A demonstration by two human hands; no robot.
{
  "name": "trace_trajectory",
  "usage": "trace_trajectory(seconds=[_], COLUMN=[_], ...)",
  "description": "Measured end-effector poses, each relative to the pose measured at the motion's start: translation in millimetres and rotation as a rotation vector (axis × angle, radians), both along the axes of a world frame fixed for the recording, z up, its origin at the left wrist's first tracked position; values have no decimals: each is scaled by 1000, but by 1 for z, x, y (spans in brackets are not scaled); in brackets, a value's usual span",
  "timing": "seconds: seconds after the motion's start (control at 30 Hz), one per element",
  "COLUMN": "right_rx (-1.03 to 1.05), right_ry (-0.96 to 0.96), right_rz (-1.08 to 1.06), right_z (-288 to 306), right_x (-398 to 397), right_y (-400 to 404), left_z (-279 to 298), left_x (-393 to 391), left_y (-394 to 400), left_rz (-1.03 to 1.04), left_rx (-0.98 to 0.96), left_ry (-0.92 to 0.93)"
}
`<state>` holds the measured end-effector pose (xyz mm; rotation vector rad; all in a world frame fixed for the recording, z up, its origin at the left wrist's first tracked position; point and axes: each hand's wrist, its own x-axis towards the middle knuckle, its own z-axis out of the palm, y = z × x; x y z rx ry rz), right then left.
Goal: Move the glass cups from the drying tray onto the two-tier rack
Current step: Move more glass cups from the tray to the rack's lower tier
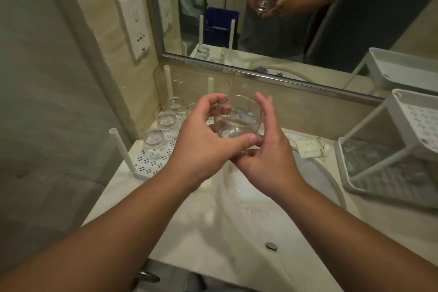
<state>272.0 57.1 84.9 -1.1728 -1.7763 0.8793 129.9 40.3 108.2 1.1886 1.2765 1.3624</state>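
Head view: we have one round glass cup [237, 118] held up over the sink basin [248, 216], mouth tilted toward the mirror [296, 19]. Left hand [203, 140] grips it: fingers curled over the rim on the far-left side, thumb lying along the base on the near side. Right hand [267, 147] is flatter, fingers mostly straight and pointing up against the cup's right wall, lower fingers tucked under the base and touching the left thumb. So left is closed round the cup; right is supporting with a loose, largely open hand, and we can't tell how much load it carries.

Drying tray [151, 163] sits left of the basin against the wall, white, perforated, with upright posts. Three more glass cups [154, 137] stand inverted on it in a row toward the corner; a fourth may be behind the left hand, hard to tell.

Two-tier rack [388, 149] is at right on the counter, well apart from the held cup. No cup visible on either tier. Small paper sachets [309, 147] lie between the basin and the rack.

Mirror shows the same two-handed hold from the front
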Motion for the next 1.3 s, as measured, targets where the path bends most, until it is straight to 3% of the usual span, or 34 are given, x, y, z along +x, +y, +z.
trace_trajectory(seconds=[0.2, 0.8, 1.1, 1.3], right_rx=[-34, -135, -219, -220], right_ry=[67, -51, -99, -90], right_rz=[-80, -494, -598, -634], right_z=[-13, -65, -90, -108], right_x=[48, 227, 305, 344], right_y=[-3, -20, -31, -31], left_z=[-11, -69, -88, -98], left_x=[47, 217, 296, 333], left_y=[11, 39, 51, 59], left_rz=[-124, -516, -713, -778], left_rx=[-29, -180, -246, -189], left_ry=[34, 160, 316, 590])
